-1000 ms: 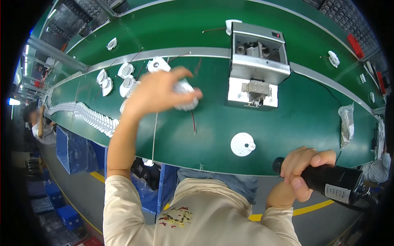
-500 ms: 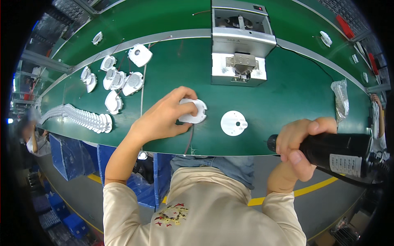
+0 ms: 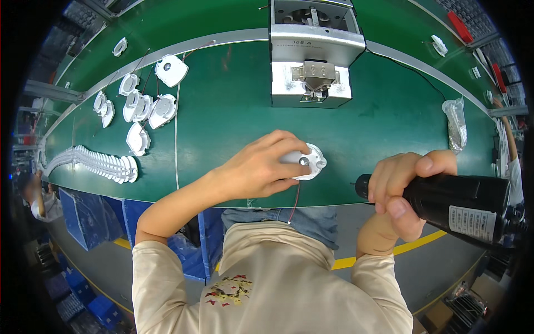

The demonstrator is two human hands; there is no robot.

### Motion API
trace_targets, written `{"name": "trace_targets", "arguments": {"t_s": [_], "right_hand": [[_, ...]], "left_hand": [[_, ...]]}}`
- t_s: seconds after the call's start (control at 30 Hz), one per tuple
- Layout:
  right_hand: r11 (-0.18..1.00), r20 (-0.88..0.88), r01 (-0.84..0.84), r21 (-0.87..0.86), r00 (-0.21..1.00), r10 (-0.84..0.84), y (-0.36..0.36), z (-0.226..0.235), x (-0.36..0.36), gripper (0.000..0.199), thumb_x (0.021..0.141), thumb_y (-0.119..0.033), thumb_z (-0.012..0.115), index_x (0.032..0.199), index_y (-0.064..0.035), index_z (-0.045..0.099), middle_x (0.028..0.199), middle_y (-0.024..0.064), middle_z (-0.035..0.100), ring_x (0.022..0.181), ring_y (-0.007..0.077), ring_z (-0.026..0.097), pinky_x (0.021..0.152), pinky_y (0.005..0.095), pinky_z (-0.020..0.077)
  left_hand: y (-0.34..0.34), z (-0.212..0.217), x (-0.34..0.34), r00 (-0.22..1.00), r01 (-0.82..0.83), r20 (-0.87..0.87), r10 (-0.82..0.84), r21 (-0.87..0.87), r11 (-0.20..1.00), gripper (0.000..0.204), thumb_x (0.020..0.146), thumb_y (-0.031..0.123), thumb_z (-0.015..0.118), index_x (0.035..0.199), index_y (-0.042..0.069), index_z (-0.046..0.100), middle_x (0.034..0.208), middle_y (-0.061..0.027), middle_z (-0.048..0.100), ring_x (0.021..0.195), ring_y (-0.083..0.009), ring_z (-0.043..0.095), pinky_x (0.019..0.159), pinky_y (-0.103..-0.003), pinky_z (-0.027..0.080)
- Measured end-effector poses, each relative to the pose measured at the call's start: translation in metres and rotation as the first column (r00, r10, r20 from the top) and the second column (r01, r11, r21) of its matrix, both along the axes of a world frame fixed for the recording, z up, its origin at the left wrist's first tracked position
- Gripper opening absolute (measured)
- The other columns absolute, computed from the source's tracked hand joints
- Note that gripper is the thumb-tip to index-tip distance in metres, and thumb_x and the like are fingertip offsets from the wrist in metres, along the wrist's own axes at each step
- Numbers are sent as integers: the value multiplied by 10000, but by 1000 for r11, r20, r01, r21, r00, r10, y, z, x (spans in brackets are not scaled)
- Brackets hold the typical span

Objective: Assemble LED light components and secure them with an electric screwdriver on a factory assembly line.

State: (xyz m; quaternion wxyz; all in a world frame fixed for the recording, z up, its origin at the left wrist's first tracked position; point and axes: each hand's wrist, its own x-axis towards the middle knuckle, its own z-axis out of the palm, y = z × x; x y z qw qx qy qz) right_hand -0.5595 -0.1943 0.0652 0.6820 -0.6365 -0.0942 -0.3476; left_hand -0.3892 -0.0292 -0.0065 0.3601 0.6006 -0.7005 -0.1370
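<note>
My left hand [image 3: 261, 167] is closed on a round white plastic part with its fingers on top. Part of a white disc [image 3: 318, 161] shows at its right edge, seemingly beneath it, though my fingers hide much of the join. A thin dark red wire [image 3: 296, 203] runs from the part over the table's near edge. At the right, my right hand [image 3: 403, 186] grips a black electric screwdriver [image 3: 445, 200] lying nearly sideways, its tip pointing left toward the part and apart from it.
A metal screw feeder [image 3: 317, 47] stands at the back centre of the green table [image 3: 222, 117]. Several white wired parts [image 3: 137, 106] lie at the left, behind a curved row of white discs [image 3: 105, 167]. A clear bag [image 3: 456, 128] lies far right. Blue bins [image 3: 83, 220] stand below.
My left hand has carried the white part rightward onto the white disc, which earlier lay separately on the table. My right hand still holds the screwdriver. The whole view has shifted slightly.
</note>
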Motion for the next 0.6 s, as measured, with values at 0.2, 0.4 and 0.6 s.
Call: {"name": "trace_targets", "arguments": {"t_s": [0.2,0.4,0.6], "right_hand": [[997,59,-68,-22,996,70,-19,5,4,584,755,-50,674,1248,-54,363,627,55,512,468,148,500,476,296,448],[991,33,-93,-99,995,97,-42,15,12,657,784,-93,668,1337,-89,314,725,70,536,590,177,549,600,348,498],[988,169,-156,17,974,151,-37,26,57,507,850,-118,546,1328,-102,379,749,23,451,594,134,454,616,317,422]], "left_hand": [[-3,1,-4,998,-28,51,30,-35,999,274,664,91,743,934,111,699,1104,-65,563,1044,-269,523,836,-374,488],[-6,-2,-8,996,-44,79,45,-17,999,275,639,85,745,909,103,692,1099,-77,555,1042,-270,525,818,-392,478],[-7,-16,-12,999,-45,20,46,-48,998,285,636,88,767,897,103,656,1101,-104,540,1092,-311,551,788,-411,481]]}}
